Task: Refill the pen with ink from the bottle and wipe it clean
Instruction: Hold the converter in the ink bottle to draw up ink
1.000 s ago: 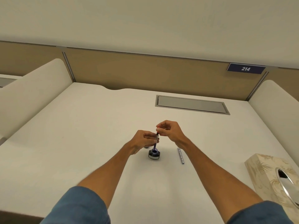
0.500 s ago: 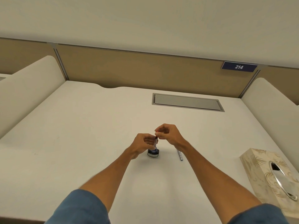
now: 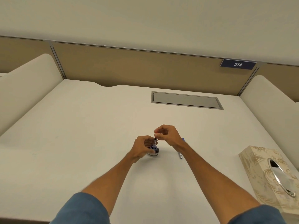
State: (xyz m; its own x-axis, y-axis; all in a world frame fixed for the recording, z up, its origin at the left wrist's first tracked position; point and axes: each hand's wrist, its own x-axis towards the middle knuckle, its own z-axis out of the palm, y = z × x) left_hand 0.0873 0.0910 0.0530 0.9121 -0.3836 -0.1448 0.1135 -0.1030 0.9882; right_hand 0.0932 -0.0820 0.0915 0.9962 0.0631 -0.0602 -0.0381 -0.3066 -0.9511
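Note:
A small dark ink bottle [image 3: 155, 152] stands open on the white desk [image 3: 90, 126]. My left hand [image 3: 142, 147] curls round its left side and holds it. The thin pen section [image 3: 155, 142] stands upright with its lower end in the bottle's mouth. My right hand [image 3: 168, 135] pinches the pen's top end between thumb and fingers. A silver and blue pen barrel [image 3: 180, 153] lies on the desk just right of my right wrist, partly hidden by it.
A patterned tissue box [image 3: 265, 172] with a silver oval opening sits at the near right edge. A grey cable hatch [image 3: 186, 101] lies flush in the desk's far side. Padded side dividers and a tan back panel with a 214 sign [image 3: 237, 64] enclose the desk.
The pen section has gone lower into the bottle. My left hand has slid down from the pen to the bottle. The view has shifted slightly.

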